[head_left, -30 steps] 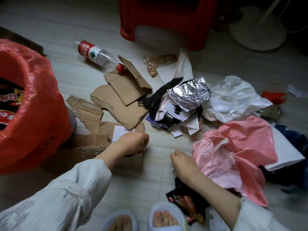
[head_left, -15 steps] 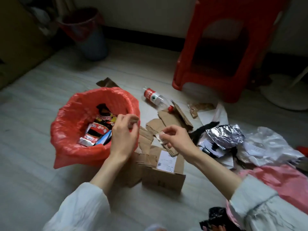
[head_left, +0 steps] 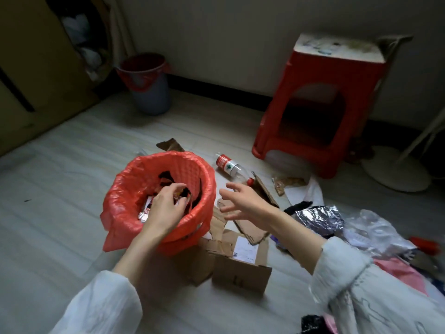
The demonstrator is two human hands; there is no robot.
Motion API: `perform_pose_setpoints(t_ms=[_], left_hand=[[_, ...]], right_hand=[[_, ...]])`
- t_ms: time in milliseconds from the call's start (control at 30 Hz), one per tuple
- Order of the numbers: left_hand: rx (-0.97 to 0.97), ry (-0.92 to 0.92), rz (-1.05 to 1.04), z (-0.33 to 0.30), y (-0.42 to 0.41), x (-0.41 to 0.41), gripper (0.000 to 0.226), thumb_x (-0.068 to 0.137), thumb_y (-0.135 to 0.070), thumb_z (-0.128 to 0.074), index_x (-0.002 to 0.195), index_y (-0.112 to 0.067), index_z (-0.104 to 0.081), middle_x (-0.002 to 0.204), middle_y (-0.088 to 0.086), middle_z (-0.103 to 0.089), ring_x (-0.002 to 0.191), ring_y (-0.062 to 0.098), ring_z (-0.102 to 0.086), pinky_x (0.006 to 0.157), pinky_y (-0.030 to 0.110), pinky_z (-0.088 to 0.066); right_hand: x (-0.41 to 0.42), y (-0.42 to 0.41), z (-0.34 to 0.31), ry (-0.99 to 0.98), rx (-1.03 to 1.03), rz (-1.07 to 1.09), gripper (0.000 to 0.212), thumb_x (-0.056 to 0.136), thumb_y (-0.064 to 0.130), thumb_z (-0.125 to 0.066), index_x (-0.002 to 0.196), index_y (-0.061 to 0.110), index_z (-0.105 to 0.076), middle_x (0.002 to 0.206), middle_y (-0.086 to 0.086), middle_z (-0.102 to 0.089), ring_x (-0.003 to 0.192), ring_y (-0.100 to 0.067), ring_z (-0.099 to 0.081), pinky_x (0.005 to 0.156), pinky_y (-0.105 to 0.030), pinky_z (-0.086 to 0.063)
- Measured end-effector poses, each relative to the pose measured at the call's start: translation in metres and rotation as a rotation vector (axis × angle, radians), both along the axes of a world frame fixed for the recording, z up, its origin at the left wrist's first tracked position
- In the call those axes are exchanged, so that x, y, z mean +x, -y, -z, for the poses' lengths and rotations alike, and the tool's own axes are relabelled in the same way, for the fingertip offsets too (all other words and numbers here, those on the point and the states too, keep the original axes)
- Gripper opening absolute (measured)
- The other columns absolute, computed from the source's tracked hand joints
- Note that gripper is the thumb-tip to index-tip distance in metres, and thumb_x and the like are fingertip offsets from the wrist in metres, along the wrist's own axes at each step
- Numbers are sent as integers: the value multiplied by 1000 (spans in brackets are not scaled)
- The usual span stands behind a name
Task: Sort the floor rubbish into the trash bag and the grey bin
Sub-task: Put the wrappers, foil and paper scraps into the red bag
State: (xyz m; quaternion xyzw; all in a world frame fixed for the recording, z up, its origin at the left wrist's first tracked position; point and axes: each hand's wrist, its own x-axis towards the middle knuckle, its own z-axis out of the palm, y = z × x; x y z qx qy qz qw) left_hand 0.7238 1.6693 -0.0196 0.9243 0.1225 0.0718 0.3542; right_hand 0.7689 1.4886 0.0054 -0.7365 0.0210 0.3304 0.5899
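The left hand [head_left: 166, 208] is held inside the mouth of the red plastic trash bag [head_left: 125, 203], its fingers curled down among the wrappers there; whether anything is pinched between them cannot be told. The right hand [head_left: 243, 203] is held in the air just beside the bag's right rim, fingers spread wide and nothing held. The bag is seen standing on the pale floor in front of the person, partly filled with crumpled packets. The grey round bin with a red liner [head_left: 150, 92] is placed well apart from it, against the far wall. Torn brown cardboard pieces [head_left: 240, 268] are spread on the floor just right of the bag, and a clear plastic bottle with a red label [head_left: 231, 167] is lying on its side beyond them. A crumpled sheet of silver foil [head_left: 320, 218] is seen further right, near a red plastic stool [head_left: 320, 109].
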Motion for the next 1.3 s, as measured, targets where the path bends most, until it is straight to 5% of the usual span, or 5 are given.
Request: perform_pose_setpoints(t_ms=[500, 800, 967, 1134, 1300], left_hand=[[-92, 27, 883, -67, 219, -39, 24, 91, -11, -54, 113, -11, -63, 110, 0, -65, 99, 13, -61, 91, 27, -47], [35, -135, 997, -24, 292, -51, 25, 90, -10, -55, 114, -11, -62, 110, -2, -64, 96, 7, -57, 73, 6, -38], [108, -322, 1036, 40, 310, -53, 30, 89, -14, -59, 118, -15, -60, 119, 0, -61, 106, 14, -58, 93, 23, -45], [216, -373, 1030, 101, 331, -36, 47, 87, -24, -61, 132, -18, -47, 137, 5, -45, 125, 19, -43, 103, 24, -32], [216, -639, 1026, 162, 355, -31, 114, 68, -45, -77, 148, -23, 1, 154, 13, 9, 144, 28, 5, 117, 40, -11]], right_hand=[[-135, 228, -85, 250, -523, 342, 37, 94, 26, -48, 128, 12, -48, 109, -8, -63, 81, -19, -62, 70, -31, -52], [-182, 330, -16, 209, -676, 319, 45, 87, 29, -57, 130, 15, -50, 130, -3, -54, 102, -19, -60, 82, -32, -50], [-188, 355, 56, 135, -798, 252, 59, 86, 38, -59, 137, 15, -41, 140, -5, -45, 126, -23, -45, 102, -36, -40], [-176, 362, 122, 36, -912, 224, 92, 77, 57, -61, 148, 21, -15, 156, -3, -17, 142, -27, -19, 112, -48, -27], [-175, 357, 174, -123, -885, -5, 120, 70, 65, -63, 148, 17, 14, 157, -5, 15, 145, -26, 9, 117, -44, -4]])
